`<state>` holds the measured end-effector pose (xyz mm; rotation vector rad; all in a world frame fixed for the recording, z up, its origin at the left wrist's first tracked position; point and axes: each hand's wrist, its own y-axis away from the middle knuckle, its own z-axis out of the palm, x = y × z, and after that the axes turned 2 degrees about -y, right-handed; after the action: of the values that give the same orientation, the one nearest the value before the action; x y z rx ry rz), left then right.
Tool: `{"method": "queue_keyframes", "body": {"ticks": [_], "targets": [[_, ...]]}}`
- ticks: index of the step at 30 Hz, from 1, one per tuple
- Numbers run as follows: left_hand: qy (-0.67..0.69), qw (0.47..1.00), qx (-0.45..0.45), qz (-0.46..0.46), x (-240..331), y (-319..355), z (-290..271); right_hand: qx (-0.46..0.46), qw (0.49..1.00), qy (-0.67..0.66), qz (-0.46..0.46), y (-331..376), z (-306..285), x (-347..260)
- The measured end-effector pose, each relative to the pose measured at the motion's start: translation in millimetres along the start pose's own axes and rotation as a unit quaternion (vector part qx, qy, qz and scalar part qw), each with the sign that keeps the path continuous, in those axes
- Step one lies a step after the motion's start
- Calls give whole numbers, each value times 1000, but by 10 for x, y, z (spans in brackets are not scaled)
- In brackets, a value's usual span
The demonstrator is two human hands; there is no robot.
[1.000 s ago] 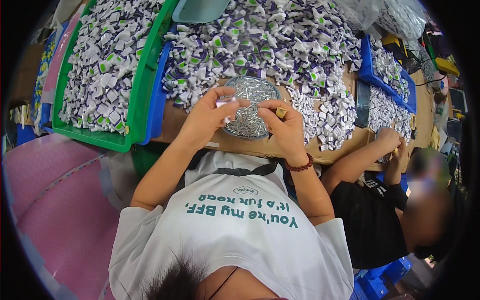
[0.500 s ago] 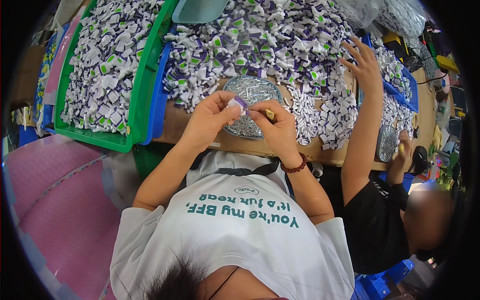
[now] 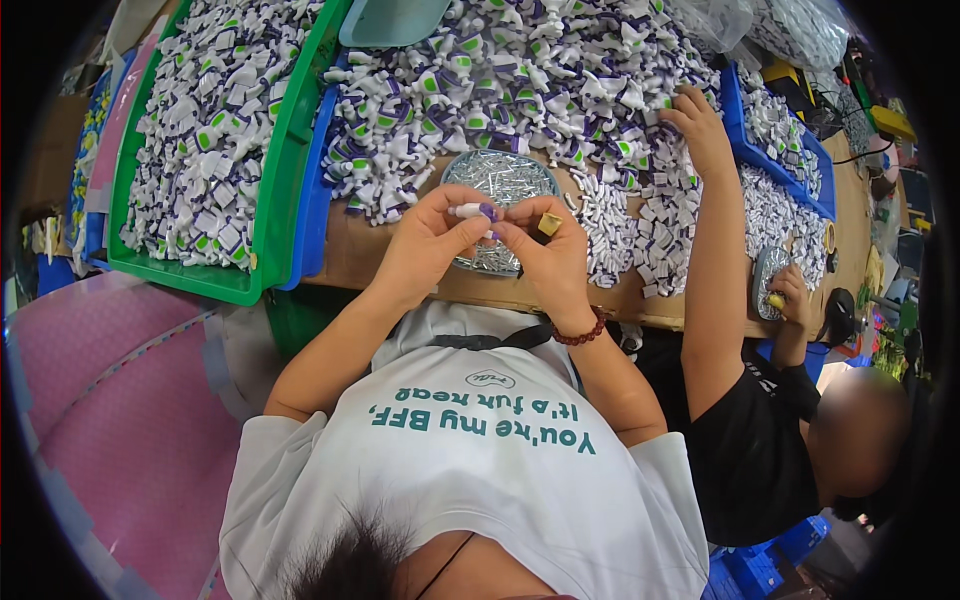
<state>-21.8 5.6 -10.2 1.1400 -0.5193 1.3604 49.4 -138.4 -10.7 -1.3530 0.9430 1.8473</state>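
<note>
Over the table's near edge, a small white and purple plastic part (image 3: pixel 468 210) is pinched between the thumb and fingers of my left hand (image 3: pixel 430 235). My right hand (image 3: pixel 548 250) meets it from the other side, its thumb and fingertips closed at the purple end. Whether those fingertips also hold something tiny cannot be seen. A gold-coloured piece (image 3: pixel 549 224) sits at a finger of my right hand. Just beyond both hands is an oval tray (image 3: pixel 447 172) of silver metal pins (image 3: pixel 503 178), partly hidden by them.
Loose white, purple and green plastic parts (image 3: pixel 540 80) are heaped across the table. A green crate (image 3: pixel 262 285) full of them stands left, a blue bin (image 3: pixel 740 115) right. A co-worker's hand (image 3: pixel 700 130) touches the heap; their other hand (image 3: pixel 793 295) is by another pin tray (image 3: pixel 768 270).
The part between my hands has been turned, its white end now pointing left. The co-worker's farther hand has come down onto the heap, and their nearer hand has moved to the small pin tray.
</note>
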Motion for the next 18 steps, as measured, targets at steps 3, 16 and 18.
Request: {"method": "queue_keyframes", "body": {"ticks": [3, 16, 18], "targets": [[7, 1000, 4, -12, -28, 1, 11, -26, 1000, 6, 17, -15, -76, 18], [-20, 1000, 0, 5, 7, 4, 10, 2, 734, 665, -140, -441, -940, 164], [-26, 1000, 3, 15, -35, 3, -14, -7, 719, 683, -128, -490, -932, 267]]}}
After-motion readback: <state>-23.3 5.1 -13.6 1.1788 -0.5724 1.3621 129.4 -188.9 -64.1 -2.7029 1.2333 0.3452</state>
